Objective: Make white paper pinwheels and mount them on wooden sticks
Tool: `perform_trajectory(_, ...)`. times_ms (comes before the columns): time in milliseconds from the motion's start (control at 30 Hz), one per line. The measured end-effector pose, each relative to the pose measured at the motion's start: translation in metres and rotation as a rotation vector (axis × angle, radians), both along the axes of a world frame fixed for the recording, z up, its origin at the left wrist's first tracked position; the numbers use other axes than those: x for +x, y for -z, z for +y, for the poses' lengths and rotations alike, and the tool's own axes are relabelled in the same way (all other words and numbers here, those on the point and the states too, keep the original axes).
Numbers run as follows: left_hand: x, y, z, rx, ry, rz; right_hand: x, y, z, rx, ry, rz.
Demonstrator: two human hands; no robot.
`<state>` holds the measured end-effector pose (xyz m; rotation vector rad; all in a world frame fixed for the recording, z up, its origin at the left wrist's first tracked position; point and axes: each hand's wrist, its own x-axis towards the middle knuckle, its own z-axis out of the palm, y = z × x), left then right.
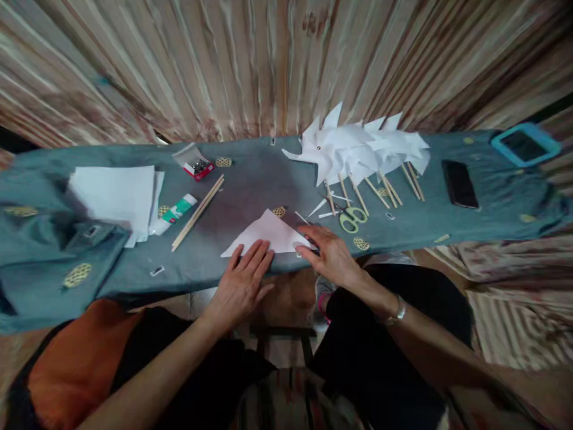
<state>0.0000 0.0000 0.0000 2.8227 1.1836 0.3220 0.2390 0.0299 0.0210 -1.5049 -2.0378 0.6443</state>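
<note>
A white sheet of paper [271, 233], folded into a triangle, lies at the near edge of the cloth-covered table with its peak pointing away from me. My left hand [245, 278] rests on its left part, fingers stretched out flat. At the triangle's right corner is my right hand [329, 254], its thumb and fingers apart around that corner. Just beyond the right hand are green-handled scissors [353, 220] and thin white paper strips [317, 208].
Several white paper pinwheels [344, 146] on wooden sticks lie at the back right, near a black phone [460, 184] and a blue-framed device [526, 145]. Leftward are a paper stack [111, 194], a glue tube [175, 214], wooden sticks [197, 212] and a red box of pins [197, 167].
</note>
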Motion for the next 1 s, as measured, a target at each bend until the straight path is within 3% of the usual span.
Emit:
perform_trajectory(133,0.002,-0.004,0.008,0.011,-0.018,-0.055,0.001,0.003,0.009,-0.221,0.119,0.165)
perform_trajectory(300,0.010,-0.015,0.023,0.025,-0.050,-0.090,0.000,0.002,0.027,-0.615,0.161,0.596)
perform_trajectory(433,0.013,-0.026,0.040,0.049,-0.108,-0.095,-0.006,-0.013,0.036,-0.699,0.169,0.819)
perform_trajectory(533,0.009,-0.035,0.056,-0.038,-0.165,-0.161,-0.013,-0.030,0.039,-0.710,0.154,0.960)
perform_trajectory(600,0.006,-0.039,0.066,-0.133,-0.229,-0.363,-0.016,-0.040,0.042,-0.671,0.131,1.037)
perform_trajectory(700,0.005,-0.047,0.077,-0.315,-0.438,-0.886,-0.018,-0.047,0.047,-0.554,0.127,1.077)
perform_trajectory(833,0.010,-0.058,0.083,-0.742,-0.675,-1.610,-0.024,-0.039,0.053,-0.433,0.170,0.983)
perform_trajectory(900,0.014,-0.062,0.084,-0.935,-0.709,-1.782,-0.030,-0.032,0.053,-0.462,0.138,0.930)
perform_trajectory(1000,0.018,-0.062,0.084,-1.088,-0.761,-1.857,-0.043,-0.024,0.048,-0.555,0.060,0.885)
